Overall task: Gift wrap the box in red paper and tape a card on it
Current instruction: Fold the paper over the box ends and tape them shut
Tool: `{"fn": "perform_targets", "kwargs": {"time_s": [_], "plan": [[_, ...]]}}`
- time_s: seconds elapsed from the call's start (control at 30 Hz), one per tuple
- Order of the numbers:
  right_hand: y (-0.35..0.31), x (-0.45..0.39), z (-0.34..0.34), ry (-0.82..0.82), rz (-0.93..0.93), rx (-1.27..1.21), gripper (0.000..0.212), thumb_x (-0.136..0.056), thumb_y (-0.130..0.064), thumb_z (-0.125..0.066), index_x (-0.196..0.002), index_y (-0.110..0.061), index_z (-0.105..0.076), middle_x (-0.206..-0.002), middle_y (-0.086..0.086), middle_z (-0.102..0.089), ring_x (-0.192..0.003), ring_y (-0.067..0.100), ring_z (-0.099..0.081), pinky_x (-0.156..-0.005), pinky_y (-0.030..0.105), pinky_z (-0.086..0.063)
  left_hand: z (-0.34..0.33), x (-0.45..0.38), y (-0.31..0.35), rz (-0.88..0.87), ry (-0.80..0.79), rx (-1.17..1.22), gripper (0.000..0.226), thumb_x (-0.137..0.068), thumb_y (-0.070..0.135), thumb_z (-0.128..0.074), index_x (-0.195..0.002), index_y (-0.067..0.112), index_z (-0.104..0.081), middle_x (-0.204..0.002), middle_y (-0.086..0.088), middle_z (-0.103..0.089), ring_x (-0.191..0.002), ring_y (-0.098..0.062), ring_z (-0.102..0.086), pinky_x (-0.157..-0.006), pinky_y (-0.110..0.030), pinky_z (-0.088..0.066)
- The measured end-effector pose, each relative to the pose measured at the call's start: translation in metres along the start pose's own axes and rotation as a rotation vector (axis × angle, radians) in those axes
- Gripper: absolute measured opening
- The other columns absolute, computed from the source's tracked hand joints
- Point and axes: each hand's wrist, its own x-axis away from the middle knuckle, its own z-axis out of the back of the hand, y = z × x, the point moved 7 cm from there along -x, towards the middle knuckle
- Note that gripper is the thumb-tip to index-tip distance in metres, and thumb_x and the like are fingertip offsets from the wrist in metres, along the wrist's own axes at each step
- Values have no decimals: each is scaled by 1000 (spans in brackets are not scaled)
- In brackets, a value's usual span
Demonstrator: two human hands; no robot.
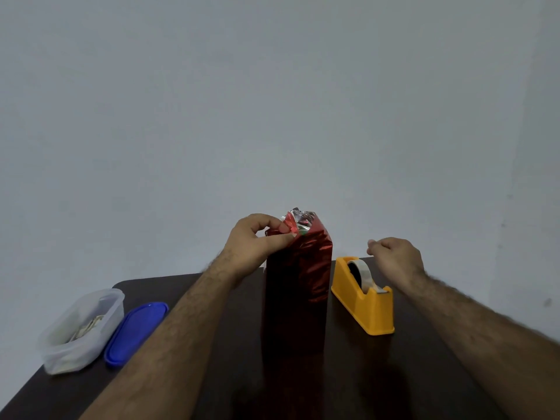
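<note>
A tall box wrapped in shiny red paper (298, 286) stands upright in the middle of the dark table (378, 374). At its top the paper ends are crumpled and show their silver inner side. My left hand (257, 241) pinches the folded paper at the box's top left corner between thumb and fingers. To the right of the box, my right hand (395, 257) hovers above the yellow tape dispenser (363, 301). Its fingers are curled, with the tips pinched on what looks like a short strip of clear tape (370, 243). No card is in plain sight.
A clear plastic container (81, 330) holding some paper pieces stands at the table's left edge. Its blue lid (136, 331) lies beside it. A plain grey wall rises right behind the table.
</note>
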Motion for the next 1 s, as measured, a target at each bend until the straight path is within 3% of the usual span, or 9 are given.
{"fn": "perform_targets", "kwargs": {"time_s": [0.1, 0.2, 0.3, 0.4, 0.5, 0.6, 0.73, 0.87, 1.0], "plan": [[-5, -1, -4, -28, 2, -53, 32, -108, -32, -57, -106, -9, -79, -104, 6, -73, -87, 16, -59, -64, 23, -43, 1, -1, 0, 12, -35, 13, 15, -82, 15, -90, -93, 12, -81, -112, 4, -76, -101, 4, -70, -80, -6, -49], [-10, 1, -4, -55, 31, -44, 30, -108, -33, -57, -108, -11, -78, -103, 4, -72, -81, 14, -60, -60, 22, -44, 6, -2, 1, 13, -49, -9, 19, -78, 16, -93, -92, 13, -81, -115, 8, -76, -107, 4, -69, -90, -15, -50], [-6, 0, -10, -167, 5, 221, 33, -105, -40, -60, -103, -13, -79, -95, 0, -71, -77, 13, -63, -57, 25, -46, 9, -2, 2, 16, -38, -49, 27, -72, 18, -98, -93, 12, -82, -115, 8, -74, -103, 9, -66, -79, -3, -47], [6, 3, -15, -288, -125, 440, 29, -98, -36, -68, -109, -10, -74, -102, 5, -72, -89, 20, -67, -60, 27, -49, 8, -2, 3, 2, -33, -73, 29, -70, 18, -99, -93, 13, -82, -118, 7, -72, -102, 15, -63, -72, 5, -42], [17, 8, -18, -351, -296, 364, 27, -92, -23, -73, -114, -8, -67, -104, 10, -69, -94, 24, -67, -63, 30, -52, 6, -2, 5, -28, -27, -96, 28, -69, 19, -100, -91, 14, -83, -117, 8, -72, -102, 16, -61, -72, 7, -39], [24, 12, -17, -366, -459, 234, 31, -89, -17, -73, -117, -5, -67, -108, 12, -69, -93, 27, -67, -65, 36, -54, 3, -1, 7, -49, -20, -98, 26, -69, 25, -101, -88, 20, -84, -113, 10, -74, -105, 9, -64, -75, 3, -42], [24, 19, -6, -404, -541, 341, 22, -98, -19, -65, -112, -6, -52, -102, 12, -51, -95, 28, -50, -75, 39, -46, 0, 0, 5, -62, 2, -71, 26, -69, 29, -100, -88, 24, -84, -110, 10, -76, -109, -1, -69, -88, -17, -47], [34, 27, -2, -447, -643, 313, 41, -94, -24, -72, -128, -7, -57, -104, 10, -58, -99, 25, -57, -82, 42, -55, 0, 1, 5, -63, 13, -68, 27, -69, 30, -100, -88, 23, -84, -109, 10, -76, -107, 0, -69, -86, -17, -48], [34, 32, -3, -426, -696, 190, 41, -89, -19, -77, -124, -6, -57, -110, 12, -61, -110, 26, -61, -91, 46, -58, 2, 1, 8, -64, 9, -65, 25, -69, 31, -100, -87, 24, -84, -109, 9, -76, -108, -2, -69, -88, -20, -48]]}}
